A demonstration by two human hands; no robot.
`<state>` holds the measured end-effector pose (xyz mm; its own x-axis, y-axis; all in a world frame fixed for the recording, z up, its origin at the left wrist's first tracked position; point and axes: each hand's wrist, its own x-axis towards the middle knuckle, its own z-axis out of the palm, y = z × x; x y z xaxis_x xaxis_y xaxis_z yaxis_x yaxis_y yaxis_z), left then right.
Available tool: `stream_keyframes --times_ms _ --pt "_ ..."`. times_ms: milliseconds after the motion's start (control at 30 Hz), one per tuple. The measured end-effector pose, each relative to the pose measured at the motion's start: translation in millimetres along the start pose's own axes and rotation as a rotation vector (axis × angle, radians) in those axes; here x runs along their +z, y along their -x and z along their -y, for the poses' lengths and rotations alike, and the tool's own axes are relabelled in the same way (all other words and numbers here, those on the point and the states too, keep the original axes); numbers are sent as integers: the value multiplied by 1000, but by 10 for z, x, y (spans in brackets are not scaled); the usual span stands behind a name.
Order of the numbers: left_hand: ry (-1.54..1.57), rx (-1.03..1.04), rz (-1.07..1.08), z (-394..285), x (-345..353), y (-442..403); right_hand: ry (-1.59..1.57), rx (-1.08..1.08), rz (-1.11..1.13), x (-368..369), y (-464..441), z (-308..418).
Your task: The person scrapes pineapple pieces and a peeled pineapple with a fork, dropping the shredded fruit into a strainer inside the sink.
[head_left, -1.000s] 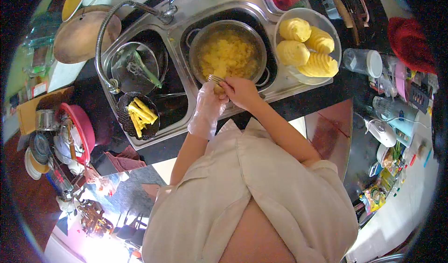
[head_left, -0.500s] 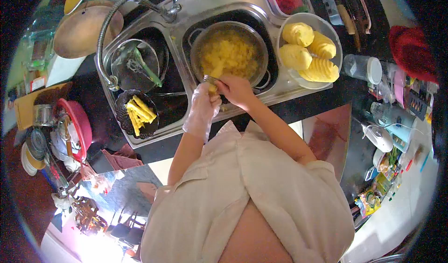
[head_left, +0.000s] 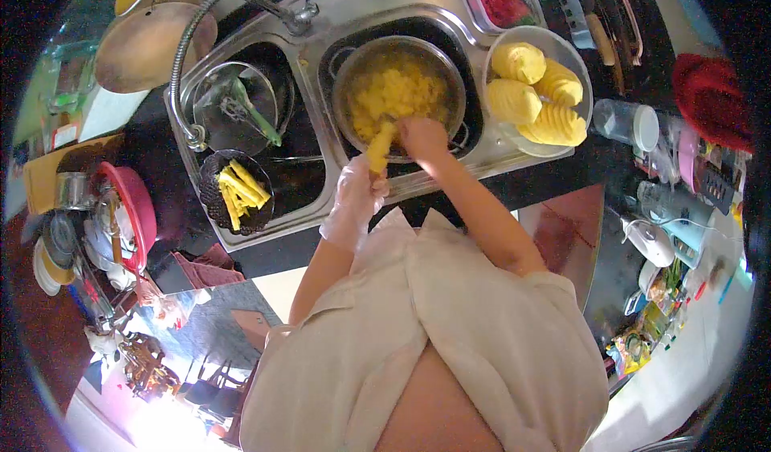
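Note:
In a clear plastic glove, my left hand (head_left: 351,199) grips a long yellow pineapple piece (head_left: 381,148), tilted up over the near rim of a metal pot (head_left: 459,91). My right hand (head_left: 424,139) is closed on a fork (head_left: 389,120), mostly hidden by the fingers, against the upper part of the piece. Shredded yellow pineapple pulp (head_left: 400,91) fills much of the pot, which sits in the right sink basin. Several peeled pineapples (head_left: 518,63) lie in a clear bowl (head_left: 589,103) on the right. Pineapple core strips (head_left: 241,187) rest in a dark dish (head_left: 210,199) at left.
A flexible faucet (head_left: 178,67) arches over the left basin, where a round lid or bowl holds a green-handled utensil (head_left: 261,123). Behind the pineapples stands a container with something red (head_left: 499,1). A clear jar (head_left: 618,119) lies right; a pink basin (head_left: 138,211) of dishes stands left.
My right hand with the fork has moved up and right, away from my left hand and over the pot. The pineapple piece now shows more fully in my left hand.

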<state>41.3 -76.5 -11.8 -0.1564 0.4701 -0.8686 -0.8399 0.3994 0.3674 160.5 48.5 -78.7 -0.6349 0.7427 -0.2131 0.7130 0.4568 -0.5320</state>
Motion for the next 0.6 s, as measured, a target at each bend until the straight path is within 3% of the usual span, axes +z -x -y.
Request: stream_keyframes --times_ms 67,133,167,267,300,367,400,467,600 --pt "145 -72 46 -120 82 100 106 44 63 7 0 -128" --pt "58 50 7 -188 127 232 -19 91 -84 -91 45 -80" --pt "89 26 46 -187 96 192 -56 175 19 -228 46 -22" --pt "135 26 104 -228 150 156 -287 277 -81 -366 80 63" --pt "134 25 107 -221 142 116 -286 278 -83 -371 100 67" --pt "79 80 97 -191 93 48 -648 232 -65 -375 188 95" --pt "78 79 99 -212 109 47 -647 233 -67 -448 232 148" --pt "-69 90 170 -256 150 77 -595 238 144 -636 325 312" --pt "-9 136 203 -211 229 -35 -784 59 67 -442 452 358"
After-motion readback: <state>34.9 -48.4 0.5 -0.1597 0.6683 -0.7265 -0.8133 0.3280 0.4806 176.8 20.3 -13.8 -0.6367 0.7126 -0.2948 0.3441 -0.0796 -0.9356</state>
